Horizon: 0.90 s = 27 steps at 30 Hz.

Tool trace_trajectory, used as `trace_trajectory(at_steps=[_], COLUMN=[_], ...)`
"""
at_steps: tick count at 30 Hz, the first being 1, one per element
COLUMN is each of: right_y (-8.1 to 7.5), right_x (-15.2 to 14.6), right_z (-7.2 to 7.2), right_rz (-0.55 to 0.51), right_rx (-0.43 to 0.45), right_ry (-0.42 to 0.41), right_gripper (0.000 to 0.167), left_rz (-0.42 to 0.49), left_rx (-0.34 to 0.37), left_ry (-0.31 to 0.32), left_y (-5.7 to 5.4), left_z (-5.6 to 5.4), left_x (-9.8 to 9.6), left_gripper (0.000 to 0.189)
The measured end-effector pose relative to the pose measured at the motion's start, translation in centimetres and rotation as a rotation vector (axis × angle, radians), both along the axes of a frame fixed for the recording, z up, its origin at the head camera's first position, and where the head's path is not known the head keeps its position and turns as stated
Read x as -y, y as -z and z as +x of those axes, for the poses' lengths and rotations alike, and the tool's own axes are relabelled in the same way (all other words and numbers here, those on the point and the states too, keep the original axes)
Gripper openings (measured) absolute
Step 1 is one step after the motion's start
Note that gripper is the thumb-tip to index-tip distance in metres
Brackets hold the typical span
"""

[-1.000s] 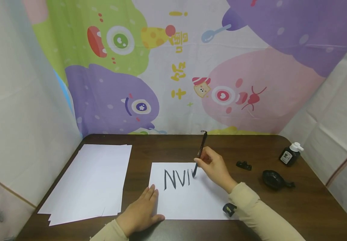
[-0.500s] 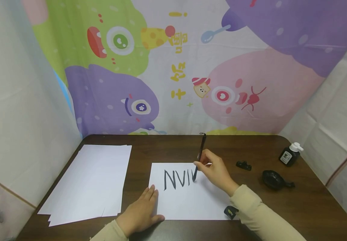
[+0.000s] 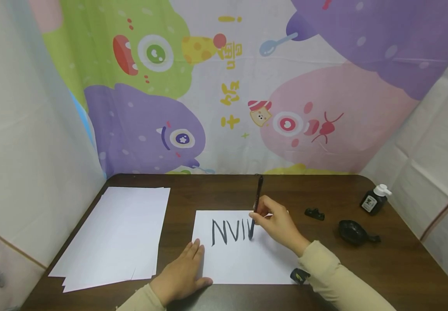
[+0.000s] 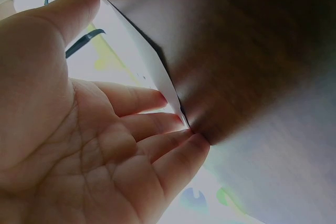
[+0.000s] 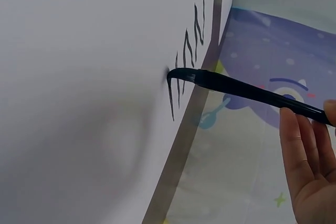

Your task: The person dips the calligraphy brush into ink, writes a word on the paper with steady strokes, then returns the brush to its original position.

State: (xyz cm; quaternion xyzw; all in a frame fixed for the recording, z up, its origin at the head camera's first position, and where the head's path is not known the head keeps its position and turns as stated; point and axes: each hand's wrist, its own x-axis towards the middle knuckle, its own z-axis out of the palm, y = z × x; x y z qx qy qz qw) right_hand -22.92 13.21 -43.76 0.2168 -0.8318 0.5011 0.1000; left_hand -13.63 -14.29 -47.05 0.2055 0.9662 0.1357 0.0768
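My right hand [image 3: 280,224] pinches a black writing brush [image 3: 258,194] held nearly upright. In the right wrist view the bent bristles of the brush [image 5: 231,85] touch the paper at the end of a dark stroke. On the white sheet [image 3: 247,268] stand black strokes [image 3: 228,232] that read like "NVI" with another stroke beside them. My left hand [image 3: 181,271] rests flat at the sheet's left edge, fingers straight. The left wrist view shows that hand's fingertips [image 4: 202,142] and thumb touching along the paper's edge from close by.
A stack of white paper [image 3: 111,237] lies at the left. To the right are a small black brush rest [image 3: 315,213], a black ink dish [image 3: 352,232] and an ink bottle with a white cap [image 3: 374,198]. A dark wrist-worn device [image 3: 299,275] sits by the right sleeve.
My right hand and the brush have moved down the sheet, drawing out the stroke after the "I" longer. The left hand has stayed in place.
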Motion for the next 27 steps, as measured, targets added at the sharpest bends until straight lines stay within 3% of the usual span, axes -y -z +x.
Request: trace_trajectory(at_steps=[7,16,23,27], right_y=[0.0,-1.5,-1.6,-1.4], right_x=[-0.1,-0.5,-0.8,-0.9], right_z=[-0.1,-0.3,-1.3,-2.1], right_rz=[-0.001,-0.071,-0.179,-0.214], right_rx=[-0.030,-0.015,-0.020,-0.021], right_ry=[-0.027,-0.001,0.000,0.043], right_gripper=[0.022,0.021,0.021,0.022], left_rz=[0.004,0.010,0.009,0.006], left_rx=[-0.015,-0.014,-0.024,-0.026], left_ry=[0.009,0.010,0.010,0.013], left_y=[0.1,0.1,0.1,0.2], left_z=[0.1,0.1,0.0,0.0], left_x=[0.0,0.1,0.1,0.1], left_gripper=[0.090,0.090,0.090,0.090])
